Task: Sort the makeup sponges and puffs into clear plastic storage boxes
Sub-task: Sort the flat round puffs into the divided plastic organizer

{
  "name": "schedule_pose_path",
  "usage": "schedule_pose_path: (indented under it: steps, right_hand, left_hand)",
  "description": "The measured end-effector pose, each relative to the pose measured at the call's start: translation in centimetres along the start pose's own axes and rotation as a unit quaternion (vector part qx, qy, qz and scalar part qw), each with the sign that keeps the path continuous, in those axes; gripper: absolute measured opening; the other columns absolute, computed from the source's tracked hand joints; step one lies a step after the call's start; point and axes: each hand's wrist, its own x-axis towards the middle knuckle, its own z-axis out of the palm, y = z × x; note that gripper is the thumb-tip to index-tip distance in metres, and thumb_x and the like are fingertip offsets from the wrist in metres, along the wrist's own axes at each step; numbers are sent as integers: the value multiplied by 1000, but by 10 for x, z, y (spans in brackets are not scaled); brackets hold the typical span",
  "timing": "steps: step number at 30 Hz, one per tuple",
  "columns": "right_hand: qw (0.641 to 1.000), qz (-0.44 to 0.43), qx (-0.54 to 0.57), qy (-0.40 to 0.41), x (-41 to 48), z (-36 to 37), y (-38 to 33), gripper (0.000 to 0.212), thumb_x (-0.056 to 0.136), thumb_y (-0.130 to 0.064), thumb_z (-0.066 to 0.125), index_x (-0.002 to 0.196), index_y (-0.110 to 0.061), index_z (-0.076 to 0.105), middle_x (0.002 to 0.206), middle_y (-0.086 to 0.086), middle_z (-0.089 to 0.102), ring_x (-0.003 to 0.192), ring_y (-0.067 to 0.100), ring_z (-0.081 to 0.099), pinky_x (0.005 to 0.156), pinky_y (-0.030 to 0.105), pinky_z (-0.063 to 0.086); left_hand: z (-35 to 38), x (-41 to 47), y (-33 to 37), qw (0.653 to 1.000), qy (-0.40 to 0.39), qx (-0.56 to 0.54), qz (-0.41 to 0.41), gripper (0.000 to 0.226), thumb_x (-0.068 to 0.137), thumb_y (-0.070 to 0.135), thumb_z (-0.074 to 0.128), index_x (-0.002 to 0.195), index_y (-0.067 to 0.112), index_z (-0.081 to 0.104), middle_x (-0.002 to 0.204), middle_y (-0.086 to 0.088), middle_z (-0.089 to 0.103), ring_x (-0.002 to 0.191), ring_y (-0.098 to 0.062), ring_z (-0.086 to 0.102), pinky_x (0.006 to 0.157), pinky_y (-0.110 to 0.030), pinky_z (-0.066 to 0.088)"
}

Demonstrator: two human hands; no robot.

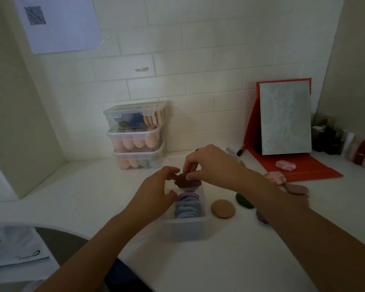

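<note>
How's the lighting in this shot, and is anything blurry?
Head view: dim overall, brightest on the tiled wall above the stacked boxes; corners darken, wide-angle lens bends the edges; the dark puff between both hands' fingers looks soft and slightly blurred.

Taking the open box (183, 218) as the landmark: left of it the counter (89, 186) is bare right out to the side wall, and the strip in front of it toward the counter edge is open too, so a hand gets in easy from there. Right of it is cluttered, with a tan puff (222, 208) just beside it, then a green one (243, 200) and pinkish ones (296, 189) further out. Behind-left sits a stack of boxes (138, 135) against the tiles, behind-right a mirror stand (284, 119).
</note>
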Motion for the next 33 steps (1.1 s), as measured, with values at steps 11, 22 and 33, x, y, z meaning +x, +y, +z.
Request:
schedule_pose_path:
  steps: [11, 22, 33]
  right_hand:
    - [989, 15, 77, -123, -3, 0, 5, 19, 89, -22, 62, 105, -25, 72, 86, -6, 70, 51, 1, 57, 51, 14, 44]
    - [915, 209, -134, -317, -31, -43, 32, 28, 80, -19, 72, 107, -19, 63, 95, -1, 66, 78, 12, 60, 77, 28, 50]
    - [829, 283, -262, -405, -43, -41, 18, 56, 81, -26, 72, 131, -8, 52, 135, 8, 50, 111, 21, 53, 94, 30, 44]
  left_hand:
    - [1, 8, 11, 999, -25, -15, 28, 27, 88, 22, 60, 115, 27, 58, 102, 14, 60, 87, 1, 51, 66, -2, 32]
    - [9, 6, 3, 997, -59, 9, 52, 28, 93, 18, 45, 108, 20, 69, 114, 6, 60, 118, -6, 41, 90, -17, 26]
    - [12, 9, 0, 998, -50, -18, 44, 25, 93, 20, 48, 101, 18, 71, 103, 2, 64, 94, -11, 55, 84, -21, 42]
